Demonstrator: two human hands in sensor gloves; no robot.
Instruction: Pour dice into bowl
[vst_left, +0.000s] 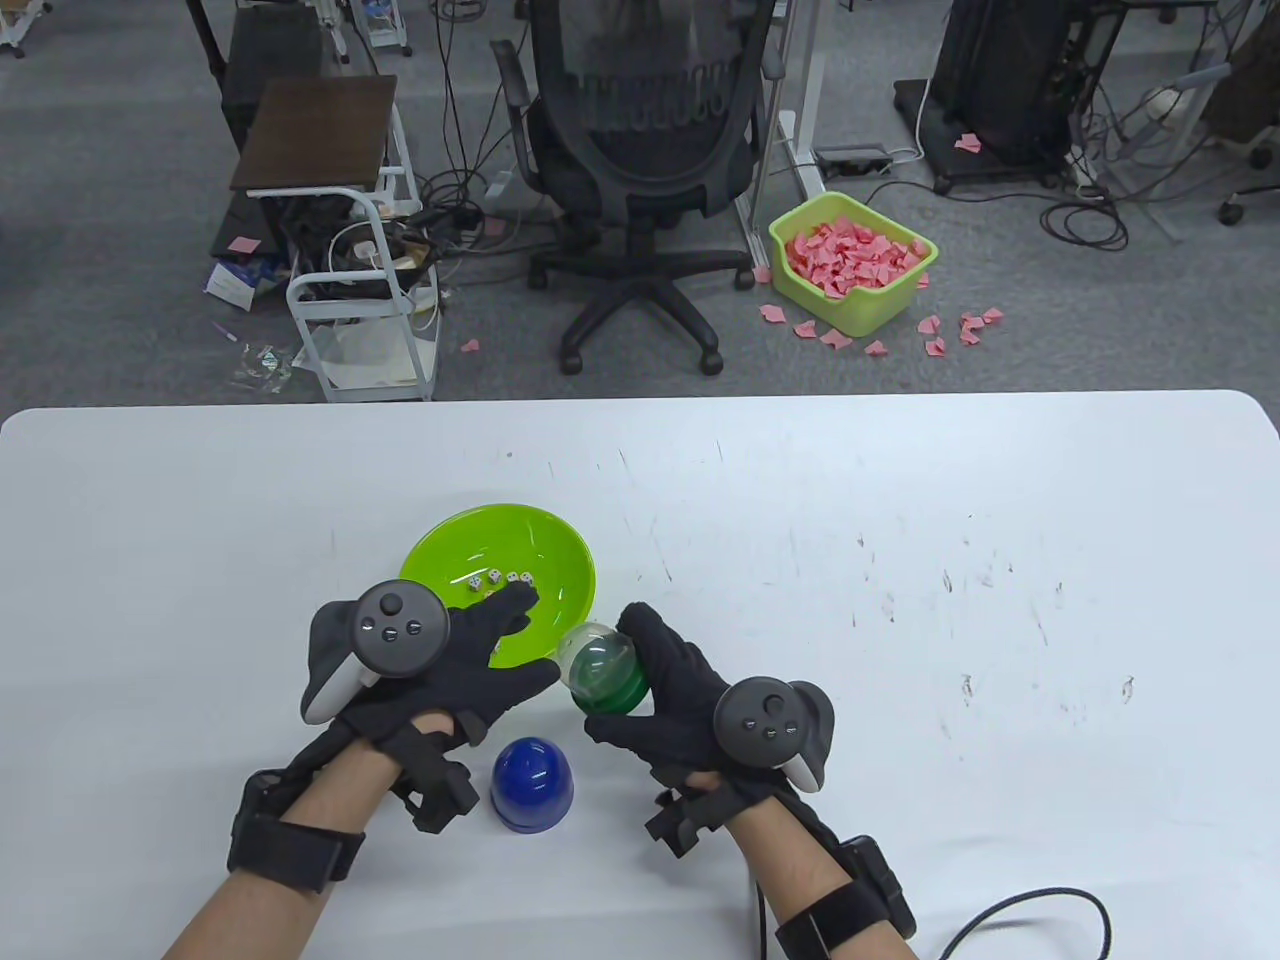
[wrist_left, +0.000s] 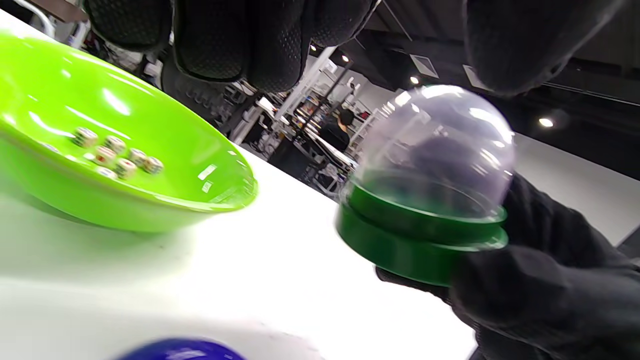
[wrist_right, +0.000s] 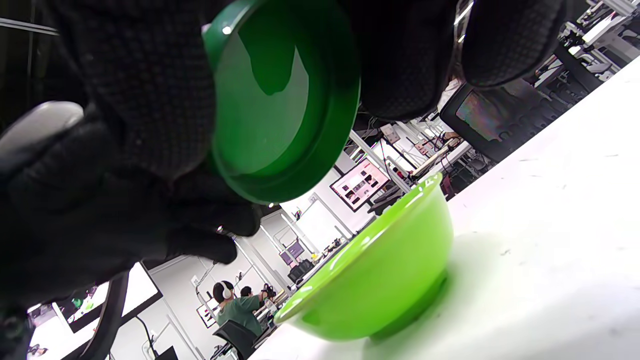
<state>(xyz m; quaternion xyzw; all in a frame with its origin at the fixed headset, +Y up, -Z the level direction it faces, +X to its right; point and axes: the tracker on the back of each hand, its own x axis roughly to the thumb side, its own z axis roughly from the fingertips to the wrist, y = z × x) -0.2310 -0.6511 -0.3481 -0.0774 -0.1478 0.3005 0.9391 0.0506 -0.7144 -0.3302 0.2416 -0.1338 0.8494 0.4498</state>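
Observation:
A lime green bowl (vst_left: 520, 535) sits on the white table with several white dice (vst_left: 497, 578) lying in its bottom. My right hand (vst_left: 670, 690) grips a dice cup (vst_left: 600, 670) with a green base and clear dome, tilted just off the bowl's near right rim and above the table. I see no dice under the dome (wrist_left: 430, 145). The cup's green base (wrist_right: 280, 100) fills the right wrist view, above the bowl (wrist_right: 380, 280). My left hand (vst_left: 470, 650) is open, its fingers spread over the bowl's near rim (wrist_left: 150, 115), holding nothing.
A blue dome cover (vst_left: 532, 785) stands on the table between my wrists; it also shows in the left wrist view (wrist_left: 180, 350). Beyond the table's far edge are an office chair (vst_left: 640, 150) and a green bin of pink scraps (vst_left: 852, 262).

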